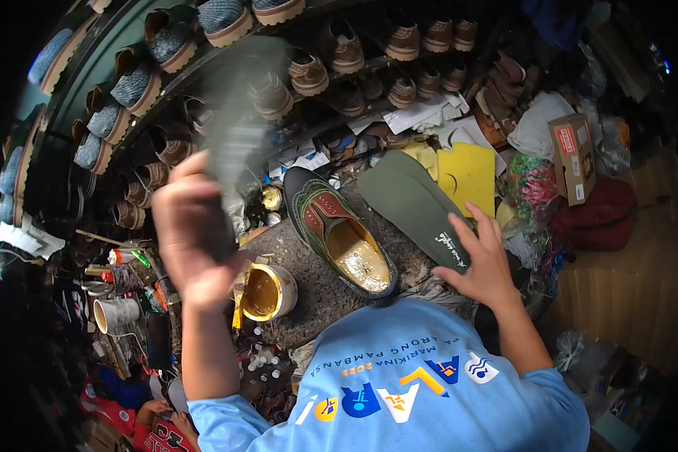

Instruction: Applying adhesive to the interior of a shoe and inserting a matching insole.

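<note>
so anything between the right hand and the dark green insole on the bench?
Nothing visible. The right hand hovers open at the near end of the dark green insole, fingers spread over it. The shoe lies off to its left, clear of the hand.

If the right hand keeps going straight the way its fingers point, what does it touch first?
Most likely the dark green insole. The right hand is spread open with its fingertips over the insole's near end, pointing up and to the left along it. Height above the insole is hard to judge, so it may already be grazing it.
</note>
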Motion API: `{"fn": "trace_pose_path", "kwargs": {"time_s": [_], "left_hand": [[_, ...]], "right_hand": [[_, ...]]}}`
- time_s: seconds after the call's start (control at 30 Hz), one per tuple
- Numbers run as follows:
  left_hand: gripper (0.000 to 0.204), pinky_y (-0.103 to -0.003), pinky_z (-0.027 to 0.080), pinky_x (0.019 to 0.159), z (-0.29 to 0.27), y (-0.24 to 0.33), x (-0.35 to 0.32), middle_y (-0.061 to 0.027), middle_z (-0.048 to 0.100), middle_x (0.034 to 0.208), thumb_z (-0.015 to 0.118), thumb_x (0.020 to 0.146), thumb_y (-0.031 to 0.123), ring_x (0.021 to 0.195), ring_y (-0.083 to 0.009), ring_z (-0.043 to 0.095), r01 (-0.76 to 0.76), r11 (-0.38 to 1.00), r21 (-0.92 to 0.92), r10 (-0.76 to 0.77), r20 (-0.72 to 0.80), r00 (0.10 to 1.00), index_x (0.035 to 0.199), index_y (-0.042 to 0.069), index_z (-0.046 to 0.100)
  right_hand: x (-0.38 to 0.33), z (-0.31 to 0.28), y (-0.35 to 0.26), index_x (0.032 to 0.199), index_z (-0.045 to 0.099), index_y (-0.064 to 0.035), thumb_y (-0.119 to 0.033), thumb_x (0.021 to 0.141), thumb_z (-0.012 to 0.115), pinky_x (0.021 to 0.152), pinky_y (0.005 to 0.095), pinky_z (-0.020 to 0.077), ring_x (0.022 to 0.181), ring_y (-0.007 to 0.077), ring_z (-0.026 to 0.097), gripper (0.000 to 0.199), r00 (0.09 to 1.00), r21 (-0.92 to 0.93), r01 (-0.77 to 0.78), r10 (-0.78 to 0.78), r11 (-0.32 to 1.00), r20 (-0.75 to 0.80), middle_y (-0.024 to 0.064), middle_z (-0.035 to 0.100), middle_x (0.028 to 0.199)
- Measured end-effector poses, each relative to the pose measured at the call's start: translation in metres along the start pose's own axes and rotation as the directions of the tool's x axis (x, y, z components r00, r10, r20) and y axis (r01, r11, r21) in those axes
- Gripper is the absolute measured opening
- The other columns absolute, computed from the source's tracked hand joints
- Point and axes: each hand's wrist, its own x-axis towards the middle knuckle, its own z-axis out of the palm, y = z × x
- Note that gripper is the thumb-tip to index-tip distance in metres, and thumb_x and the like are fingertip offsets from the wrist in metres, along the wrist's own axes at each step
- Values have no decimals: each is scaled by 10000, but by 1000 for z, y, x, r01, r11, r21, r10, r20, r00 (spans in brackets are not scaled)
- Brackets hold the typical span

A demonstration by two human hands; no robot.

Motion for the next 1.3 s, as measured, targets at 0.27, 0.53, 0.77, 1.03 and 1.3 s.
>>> {"fn": "trace_pose_path", "kwargs": {"time_s": [0.27, 0.53, 0.77, 1.03, 1.3], "left_hand": [[899, -477, 438, 1125, -60, 25, -82, -261, 410, 1529, 657, 950, 446, 1280, -323, 517, -16, 817, -576, -230, -353, 907, 1587, -51, 263], [806, -480, 480, 1112, -68, 11, -92, -361, 562, 1438, 945, 756, 375, 1281, -421, 629, 221, 971, -90, -234, -196, 952, 1348, -80, 640], [317, -445, 487, 862, -37, 11, -23, -117, 755, 1194, 849, 675, 146, 941, -312, 662, -236, 824, 514, -137, 585, 799, 984, 109, 790], [219, -428, 506, 890, 22, -13, 19, -12, 692, 899, 718, 577, 202, 870, -228, 612, -522, 727, 446, -93, 818, 568, 724, 40, 718], [157, -369, 507, 871, 49, -44, 23, 25, 604, 753, 679, 546, 228, 838, -201, 586, -368, 899, 240, 2, 836, 549, 593, 78, 680]], "right_hand": [[-4, 16, -16, 1219, 693, -21, -221, 675, 914, 1025, 474, 475, 1195, 406, 557, 620, 984, -11, -52, 49, 999, -172, 205, 589, 1338], [16, 54, -63, 1124, 668, -118, -225, 650, 974, 1058, 474, 493, 1296, 446, 573, 574, 967, 545, 49, -177, 837, 184, 254, 491, 1522], [29, 56, -39, 1077, 660, -71, -176, 669, 961, 1013, 440, 539, 1296, 422, 620, 518, 935, 626, 105, -291, 773, 203, 277, 607, 1409], [36, 59, -41, 1099, 660, -64, -229, 603, 1016, 1003, 409, 553, 1248, 372, 682, 633, 965, 711, 34, -209, 702, 161, 311, 629, 1394], [40, 59, -36, 995, 635, -68, -190, 584, 1027, 950, 413, 611, 1208, 381, 707, 581, 958, 708, -5, -201, 706, 207, 339, 643, 1344]]}}
